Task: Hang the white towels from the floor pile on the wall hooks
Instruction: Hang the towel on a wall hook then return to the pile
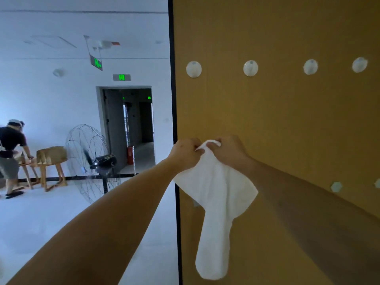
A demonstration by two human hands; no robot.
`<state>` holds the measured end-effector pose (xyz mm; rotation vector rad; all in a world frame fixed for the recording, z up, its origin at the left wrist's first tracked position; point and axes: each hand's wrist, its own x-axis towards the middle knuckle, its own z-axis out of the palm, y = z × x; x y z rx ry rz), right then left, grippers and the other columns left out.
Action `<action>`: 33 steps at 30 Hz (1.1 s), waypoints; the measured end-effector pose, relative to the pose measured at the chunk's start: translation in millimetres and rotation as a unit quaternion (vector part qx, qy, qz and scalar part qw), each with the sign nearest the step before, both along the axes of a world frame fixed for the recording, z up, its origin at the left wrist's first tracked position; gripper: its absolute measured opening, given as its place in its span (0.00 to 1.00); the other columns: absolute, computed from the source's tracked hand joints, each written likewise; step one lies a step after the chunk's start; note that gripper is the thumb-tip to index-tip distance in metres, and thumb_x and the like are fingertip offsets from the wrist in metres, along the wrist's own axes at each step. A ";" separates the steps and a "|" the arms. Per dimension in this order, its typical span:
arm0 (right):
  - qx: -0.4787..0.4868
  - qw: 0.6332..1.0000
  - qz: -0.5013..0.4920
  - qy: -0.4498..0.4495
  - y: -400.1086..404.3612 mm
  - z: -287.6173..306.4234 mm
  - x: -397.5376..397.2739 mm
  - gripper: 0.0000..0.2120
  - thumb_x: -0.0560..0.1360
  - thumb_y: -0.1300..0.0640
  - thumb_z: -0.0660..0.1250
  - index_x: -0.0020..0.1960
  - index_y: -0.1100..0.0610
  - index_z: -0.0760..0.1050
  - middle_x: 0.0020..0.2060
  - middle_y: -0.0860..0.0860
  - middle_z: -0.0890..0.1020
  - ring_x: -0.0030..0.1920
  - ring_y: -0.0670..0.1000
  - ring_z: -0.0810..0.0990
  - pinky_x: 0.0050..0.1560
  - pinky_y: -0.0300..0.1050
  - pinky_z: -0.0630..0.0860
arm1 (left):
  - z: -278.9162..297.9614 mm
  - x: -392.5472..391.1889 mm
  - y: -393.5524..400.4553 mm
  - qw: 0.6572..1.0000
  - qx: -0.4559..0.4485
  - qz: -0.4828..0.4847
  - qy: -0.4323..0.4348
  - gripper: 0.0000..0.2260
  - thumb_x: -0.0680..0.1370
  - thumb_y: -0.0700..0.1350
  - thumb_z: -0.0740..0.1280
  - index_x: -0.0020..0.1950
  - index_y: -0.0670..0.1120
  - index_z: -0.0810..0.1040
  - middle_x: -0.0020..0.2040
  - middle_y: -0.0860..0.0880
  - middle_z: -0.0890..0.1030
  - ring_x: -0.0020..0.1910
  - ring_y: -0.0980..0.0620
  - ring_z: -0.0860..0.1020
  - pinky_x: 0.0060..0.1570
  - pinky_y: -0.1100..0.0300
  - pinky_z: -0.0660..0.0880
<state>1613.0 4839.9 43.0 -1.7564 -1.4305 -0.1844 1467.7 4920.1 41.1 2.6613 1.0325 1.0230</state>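
Since both hands, left hand (186, 154) and right hand (229, 150), pinch the white towel (216, 194) by its top loop against the tan wall (287, 120), I'd keep that loop spread and lift toward the hook (193, 69) at 12 o'clock.

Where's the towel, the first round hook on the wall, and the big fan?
towel (216, 194), head view, on the middle of the hanging cloth.
first round hook (193, 69), head view, on its white round face.
big fan (90, 161), head view, on the wire cage.
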 end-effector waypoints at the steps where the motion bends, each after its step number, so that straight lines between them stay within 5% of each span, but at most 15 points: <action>1: 0.005 1.000 0.005 0.002 6.9 4.7 -0.5 0.12 0.78 0.47 0.65 0.44 0.53 0.81 0.38 0.49 0.82 0.40 0.49 0.81 0.42 0.47 0.77 | 4.8 0.8 8.5 1.000 -0.010 0.005 -0.015 0.08 0.82 0.51 0.61 0.50 0.51 0.78 0.42 0.52 0.78 0.45 0.50 0.77 0.42 0.59 0.73; 5: 0.024 0.999 0.039 0.014 29.7 26.9 -0.5 0.14 0.78 0.48 0.66 0.34 0.49 0.75 0.32 0.47 0.79 0.35 0.49 0.78 0.37 0.45 0.72 | 23.7 6.2 35.3 0.993 -0.049 0.017 -0.104 0.08 0.82 0.49 0.58 0.50 0.51 0.75 0.46 0.47 0.78 0.47 0.45 0.78 0.51 0.51 0.77; 11: -0.002 0.996 0.088 0.016 61.6 66.2 16.6 0.15 0.77 0.46 0.67 0.43 0.58 0.80 0.40 0.55 0.83 0.42 0.54 0.83 0.44 0.51 0.78 | 55.5 14.2 62.3 0.986 -0.018 0.032 -0.164 0.08 0.80 0.44 0.58 0.48 0.49 0.76 0.46 0.45 0.78 0.46 0.44 0.78 0.49 0.51 0.77; 15: -0.006 0.992 0.113 0.049 82.5 86.7 35.7 0.16 0.76 0.44 0.69 0.39 0.55 0.76 0.34 0.50 0.79 0.36 0.49 0.80 0.33 0.43 0.73 | 77.4 20.3 74.9 0.982 0.008 0.049 -0.181 0.08 0.79 0.43 0.59 0.48 0.47 0.78 0.43 0.45 0.79 0.45 0.46 0.78 0.46 0.54 0.77; 19: -0.012 0.989 0.141 0.042 93.2 104.9 49.5 0.19 0.75 0.43 0.70 0.39 0.59 0.79 0.31 0.49 0.79 0.32 0.47 0.78 0.33 0.41 0.72 | 94.6 24.1 79.7 0.974 0.031 0.049 -0.217 0.09 0.77 0.40 0.60 0.46 0.42 0.80 0.42 0.43 0.80 0.43 0.46 0.78 0.38 0.60 0.74; 23: 0.013 0.990 0.138 -0.004 96.6 120.2 60.8 0.23 0.74 0.41 0.70 0.32 0.57 0.70 0.27 0.48 0.71 0.27 0.46 0.71 0.31 0.42 0.67 | 111.5 19.4 81.2 0.957 0.059 0.065 -0.277 0.08 0.75 0.40 0.61 0.42 0.41 0.80 0.40 0.43 0.81 0.39 0.47 0.78 0.36 0.63 0.71; 26: 0.061 0.988 0.136 -0.029 95.5 134.5 65.2 0.22 0.75 0.43 0.70 0.32 0.56 0.68 0.29 0.50 0.70 0.30 0.48 0.70 0.34 0.44 0.66 | 126.4 10.4 81.3 0.953 0.074 0.079 -0.283 0.08 0.76 0.42 0.62 0.45 0.42 0.81 0.42 0.45 0.81 0.38 0.54 0.75 0.34 0.69 0.67; 33: 0.172 0.976 0.135 -0.006 90.7 172.2 65.6 0.18 0.70 0.45 0.70 0.31 0.54 0.66 0.28 0.49 0.66 0.29 0.48 0.67 0.33 0.45 0.65 | 164.3 13.0 79.1 0.954 0.116 0.042 -0.275 0.14 0.75 0.57 0.70 0.40 0.47 0.82 0.37 0.50 0.81 0.42 0.53 0.78 0.46 0.59 0.74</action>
